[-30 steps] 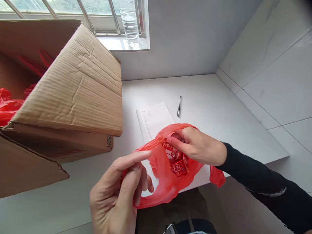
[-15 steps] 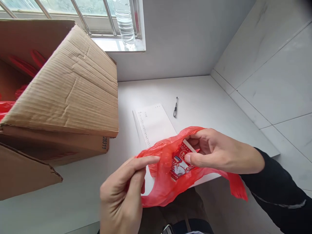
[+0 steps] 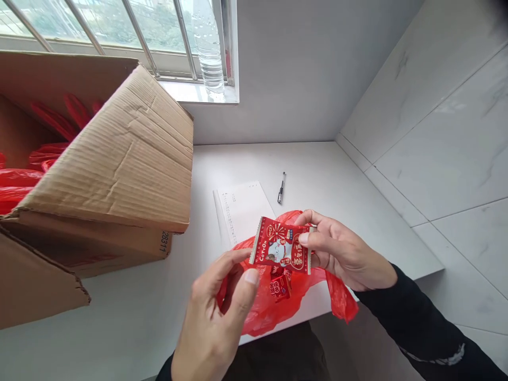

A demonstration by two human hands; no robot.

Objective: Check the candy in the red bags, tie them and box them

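My right hand (image 3: 337,248) pinches a red and white snack packet (image 3: 280,246) by its right end, thumb on top. The packet is face up, with a cartoon figure and the word "COTTON" printed on it. Below it lies an opened red plastic bag (image 3: 273,317) at the table's front edge, with a smaller red wrapped snack (image 3: 280,286) showing inside. My left hand (image 3: 222,307) has its lower fingers curled round the bag's left side. Its index fingertip reaches the packet's left end, and its thumb stands apart. Part of the bag is hidden behind packet and hands.
A large open cardboard box (image 3: 119,153) with red plastic bags (image 3: 24,182) inside stands at the left. A printed paper sheet (image 3: 248,206) and a pen (image 3: 281,188) lie on the white table (image 3: 325,180). A clear water bottle (image 3: 210,58) stands on the windowsill.
My right hand has lifted the snack packet out of the bag and turned it face up. The smaller snack in the bag has come into view. My left thumb has spread from the index finger.
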